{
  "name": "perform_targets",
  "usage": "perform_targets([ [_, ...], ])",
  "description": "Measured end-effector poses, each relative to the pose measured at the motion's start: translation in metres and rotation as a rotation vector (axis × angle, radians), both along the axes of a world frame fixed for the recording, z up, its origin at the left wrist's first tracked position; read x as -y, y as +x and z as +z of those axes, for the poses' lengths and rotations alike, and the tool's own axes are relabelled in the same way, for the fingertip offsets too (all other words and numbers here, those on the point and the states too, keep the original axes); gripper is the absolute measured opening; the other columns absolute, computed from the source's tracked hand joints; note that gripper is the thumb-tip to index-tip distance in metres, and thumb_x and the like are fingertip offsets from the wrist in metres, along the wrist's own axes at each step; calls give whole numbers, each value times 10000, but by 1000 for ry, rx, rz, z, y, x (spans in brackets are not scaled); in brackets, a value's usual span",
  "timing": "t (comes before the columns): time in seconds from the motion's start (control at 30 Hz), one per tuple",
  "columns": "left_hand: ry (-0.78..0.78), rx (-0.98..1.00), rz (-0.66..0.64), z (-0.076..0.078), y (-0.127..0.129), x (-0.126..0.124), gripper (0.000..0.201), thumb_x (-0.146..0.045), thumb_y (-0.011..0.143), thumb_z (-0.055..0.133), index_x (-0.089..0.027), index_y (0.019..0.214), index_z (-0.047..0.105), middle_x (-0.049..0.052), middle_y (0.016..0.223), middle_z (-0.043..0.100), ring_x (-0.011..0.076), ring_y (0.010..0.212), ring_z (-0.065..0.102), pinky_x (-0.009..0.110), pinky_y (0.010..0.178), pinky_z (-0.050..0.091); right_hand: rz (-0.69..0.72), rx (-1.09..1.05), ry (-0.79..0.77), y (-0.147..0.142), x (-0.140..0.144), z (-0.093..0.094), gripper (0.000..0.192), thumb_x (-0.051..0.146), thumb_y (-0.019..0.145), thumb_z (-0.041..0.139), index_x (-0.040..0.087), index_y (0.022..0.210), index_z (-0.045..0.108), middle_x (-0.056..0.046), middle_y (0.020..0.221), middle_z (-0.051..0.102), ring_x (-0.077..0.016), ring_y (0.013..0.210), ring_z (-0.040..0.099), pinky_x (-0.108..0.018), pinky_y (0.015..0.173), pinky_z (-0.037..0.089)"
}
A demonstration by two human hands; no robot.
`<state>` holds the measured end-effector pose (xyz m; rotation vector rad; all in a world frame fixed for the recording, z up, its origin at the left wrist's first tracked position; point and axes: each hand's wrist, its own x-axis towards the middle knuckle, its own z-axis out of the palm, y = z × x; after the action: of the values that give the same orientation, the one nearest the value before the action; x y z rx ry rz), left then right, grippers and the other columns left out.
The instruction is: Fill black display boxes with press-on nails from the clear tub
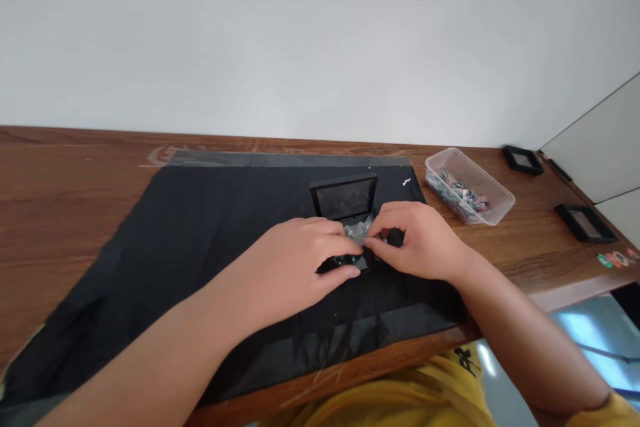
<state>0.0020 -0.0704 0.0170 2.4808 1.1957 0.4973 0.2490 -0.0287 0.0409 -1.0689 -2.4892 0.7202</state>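
A small black box (344,200) stands open on a black cloth (200,233), its windowed lid upright at the back. My left hand (295,260) grips the box's front left corner. My right hand (420,240) rests on the right side of the base, fingertips pinched over small shiny pieces (359,229) lying inside. The base is mostly hidden under both hands.
A clear plastic tub (469,185) of small colourful pieces sits at the right on the wooden desk (60,180). Two more black boxes (523,159) (585,222) lie further right, near a few coloured bits (618,258). A white wall rises behind the desk.
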Motion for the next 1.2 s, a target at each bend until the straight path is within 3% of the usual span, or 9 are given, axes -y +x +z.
perform_targets([
  [0.27, 4, -14, -26, -7, -4, -9, 173, -361, 1046, 749, -351, 1044, 922, 15, 936, 845, 261, 909, 781, 402, 901, 618, -18, -103, 53, 3, -2, -1, 165, 155, 958, 760, 209, 814, 822, -51, 918, 844, -194, 874, 747, -323, 857, 523],
  [0.37, 9, 10, -2, -9, -6, -8, 190, -398, 1050, 745, -340, 1111, 915, 29, 996, 865, 274, 945, 792, 408, 907, 622, -9, -132, 10, 1, -1, -1, 161, 127, 938, 754, 196, 811, 827, -38, 883, 859, -168, 803, 738, -293, 794, 505],
  [0.53, 27, 75, 24, -3, -12, -6, 232, -462, 1063, 727, -323, 1156, 887, 17, 994, 862, 254, 896, 793, 381, 856, 610, -45, -138, -39, -2, 2, -1, 139, 96, 915, 727, 189, 875, 823, 21, 758, 791, -98, 614, 582, -259, 659, 409],
  [0.7, 129, 134, 8, 8, -11, -7, 251, -451, 1106, 670, -309, 1026, 860, -2, 892, 817, 225, 816, 752, 354, 788, 572, -11, -391, -342, -6, 3, -7, 34, 206, 957, 759, 181, 968, 779, -7, 868, 815, -74, 577, 518, -231, 572, 396],
  [0.83, 219, 158, 36, 9, -7, -5, 327, -444, 1103, 674, -262, 835, 724, -1, 842, 783, 208, 782, 727, 344, 765, 556, -19, -577, -666, -7, -1, -10, 358, 420, 884, 943, 197, 1074, 736, -16, 868, 818, -86, 587, 567, -214, 530, 415],
  [0.93, 232, 147, 89, 7, -6, -5, 286, -462, 1093, 677, -262, 891, 704, 7, 875, 788, 218, 798, 746, 345, 756, 578, 8, -643, -836, -7, -4, -8, 485, 454, 807, 1027, 211, 1082, 710, -6, 873, 829, -91, 614, 625, -193, 511, 462],
  [1.03, 270, 166, 72, 7, -6, -5, 215, -427, 1118, 640, -270, 1035, 762, 26, 986, 836, 237, 893, 796, 358, 829, 620, 54, -662, -916, -8, -4, -5, 476, 450, 804, 1037, 212, 1049, 705, 0, 876, 831, -85, 622, 643, -181, 507, 496],
  [1.2, 287, 180, 33, 11, -8, -3, 280, -479, 1145, 618, -290, 1058, 806, 33, 1025, 858, 236, 942, 811, 377, 907, 650, 90, -692, -887, -7, -3, -3, 399, 392, 872, 988, 221, 1067, 685, 10, 869, 822, -92, 658, 678, -192, 546, 521],
])
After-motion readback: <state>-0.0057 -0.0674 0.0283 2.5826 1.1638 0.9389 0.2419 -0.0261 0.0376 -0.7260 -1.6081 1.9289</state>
